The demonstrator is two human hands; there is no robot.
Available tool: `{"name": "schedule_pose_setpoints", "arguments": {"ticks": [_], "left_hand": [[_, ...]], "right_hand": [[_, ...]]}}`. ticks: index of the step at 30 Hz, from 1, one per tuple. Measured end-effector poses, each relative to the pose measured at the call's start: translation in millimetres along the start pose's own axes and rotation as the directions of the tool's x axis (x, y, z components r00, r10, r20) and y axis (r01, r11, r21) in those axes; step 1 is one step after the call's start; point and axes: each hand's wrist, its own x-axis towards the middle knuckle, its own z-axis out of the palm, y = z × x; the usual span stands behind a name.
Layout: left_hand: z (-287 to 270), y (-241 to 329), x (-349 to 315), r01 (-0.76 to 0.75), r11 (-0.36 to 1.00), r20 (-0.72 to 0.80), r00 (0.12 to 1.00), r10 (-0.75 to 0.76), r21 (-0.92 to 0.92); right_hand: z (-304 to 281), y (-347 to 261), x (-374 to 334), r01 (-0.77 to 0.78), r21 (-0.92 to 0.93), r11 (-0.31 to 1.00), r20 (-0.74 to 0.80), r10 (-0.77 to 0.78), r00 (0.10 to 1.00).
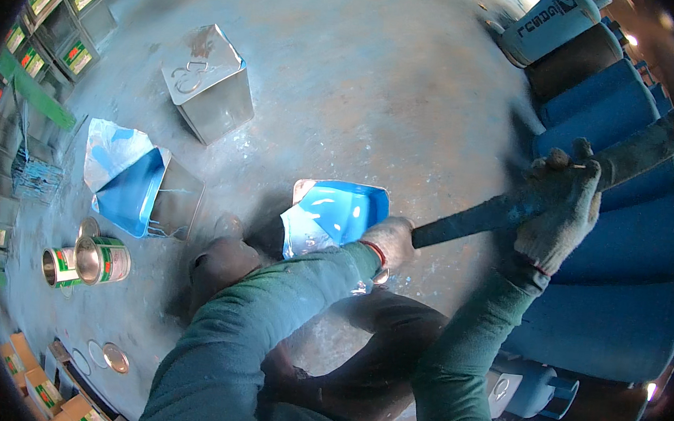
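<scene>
A long, flat, dark bar (471, 219), widening into a blade-like far end, slants up to the right across the view. My left hand (391, 241), in a pale work glove, is closed at its lower end; the fingers are partly hidden. Farther up, my right hand (560, 212), gloved in a dirty grey glove, wraps around the bar. Just behind my left hand stands a square metal tin (337, 206) with its top cut and folded back, its inside coated bright blue. Another cut-open square tin (134, 194) lies tilted to the left, blue inside with drips down its side.
A closed square tin (215, 106) with a wire handle stands farther back. Round cans (103, 261) and loose lids (115, 358) are at left. Tins are stacked along the left edge, cartons (42, 389) at lower left. Large blue drums (613, 327) line the right side.
</scene>
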Motion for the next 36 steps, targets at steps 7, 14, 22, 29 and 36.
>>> {"name": "schedule_pose_setpoints", "arguments": {"ticks": [7,14,22,29,36], "left_hand": [[-34.5,-10.8,14.1,-0.134,0.991,-0.261,0.957,0.129,0.001],[-5.9,4.6,16.9,-0.344,0.908,-0.334,0.907,0.256,-0.239],[-12.8,0.6,-12.0,-0.024,0.999,0.000,1.000,0.024,-0.037],[-43.8,-11.4,0.1,-0.107,0.993,-0.115,0.987,0.112,0.050],[-28.9,4.9,10.9,-0.396,0.893,-0.286,0.900,0.330,-0.216]], "right_hand": [[10.1,-5.4,-27.0,0.170,0.133,0.976,0.202,-0.195,0.960],[21.9,-30.6,-51.6,0.304,-0.108,0.947,0.313,-0.258,0.914],[16.2,-4.4,-8.0,0.082,-0.047,0.996,0.109,-0.076,0.991],[23.0,-8.4,-28.1,0.147,0.031,0.989,0.200,-0.150,0.968],[42.3,-43.3,-65.5,0.351,-0.121,0.929,0.257,-0.312,0.915]]}}
